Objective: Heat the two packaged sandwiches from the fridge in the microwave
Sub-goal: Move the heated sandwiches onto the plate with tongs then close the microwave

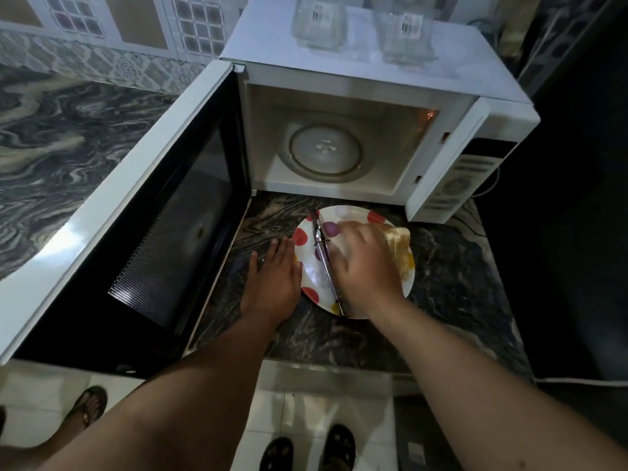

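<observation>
Sandwiches [399,248] on dotted plate [314,266], desk, before open microwave [339,144]. Right hand [365,263] fingers cupped over sandwich; left hand [275,278] fingers flat at rim. Lift level (remove tongs [324,258] first), centre on turntable [324,149].

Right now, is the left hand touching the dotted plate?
Touching. The head view shows the left hand lying flat on the counter, its fingers straight, with its edge over the left rim of the plate; no gap shows between them.
</observation>
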